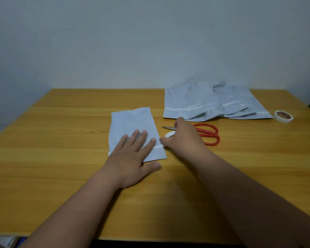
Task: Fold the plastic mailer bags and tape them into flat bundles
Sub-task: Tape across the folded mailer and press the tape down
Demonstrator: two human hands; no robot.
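In the middle of the frame, a folded mailer bag (132, 127) lies flat on a wooden table (61, 122). The bag is pale grey-blue and folded into a long, narrow shape.

The left hand (132, 156) lies on the lower part of the bag. Its fingers are straight and spread a little, pressing the bag down flat. The thumb sticks out to the right, just off the bottom edge of the bag and onto the table.

The right hand (182, 138) is just to the right of the bag. Its fingers are curled around a small white tape roll (169, 134), and most of the roll is hidden under the hand. A thin white strip of tape (158, 146) runs from the roll onto the right edge of the bag, close to the left pointer finger.

Red scissors (207, 134) lie on the table behind the right hand. Their metal tips poke out to the left of the hand, and the red handles show to the right.

In the upper right of the table sits a loose pile of mailer bags (209, 102), not folded, with white strips along their near edges. Just beside the pile, further right, lies a second tape roll (283, 116), flat on the table.

A plain pale wall (150, 42) fills the top of the frame.
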